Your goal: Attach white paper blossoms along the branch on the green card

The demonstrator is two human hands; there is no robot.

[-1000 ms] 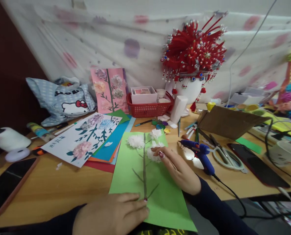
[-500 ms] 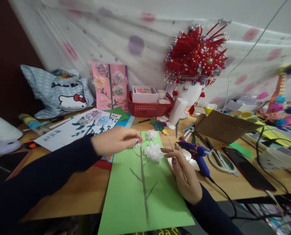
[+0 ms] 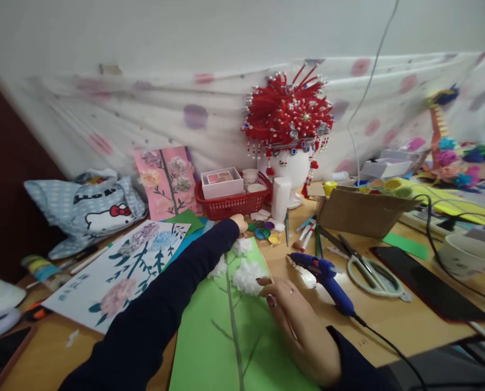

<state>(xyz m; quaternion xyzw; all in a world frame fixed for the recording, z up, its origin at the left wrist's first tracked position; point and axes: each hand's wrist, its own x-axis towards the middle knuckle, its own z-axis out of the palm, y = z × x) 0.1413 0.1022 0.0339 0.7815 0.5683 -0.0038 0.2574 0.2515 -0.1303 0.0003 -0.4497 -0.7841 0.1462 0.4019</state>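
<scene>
My left hand (image 3: 239,221) reaches past the top of the green paper (image 3: 203,336), near the small paint pots (image 3: 262,233). Most of it is hidden behind my dark sleeve, so its fingers do not show. My right hand (image 3: 303,331) lies over the paper's right side with fingers stretched out, nothing visible in them. Its fingertips are at the edge of a big white ruffled paper flower (image 3: 249,277). A smaller white flower (image 3: 242,247) sits above that one, and another white flower (image 3: 218,267) is partly covered by my sleeve. A grey stem with branches (image 3: 233,320) is painted down the paper.
On the right lie a blue glue gun (image 3: 327,279), scissors (image 3: 372,277) and a phone (image 3: 425,282). Behind stand a red basket (image 3: 234,205) and a beaded red headdress (image 3: 289,114) on a white head form. A flower picture (image 3: 87,277) lies left.
My left hand has moved from the upper left flower to beyond the paper's top edge. The left flower now shows. My right hand stays beside the big flower while the view has shifted.
</scene>
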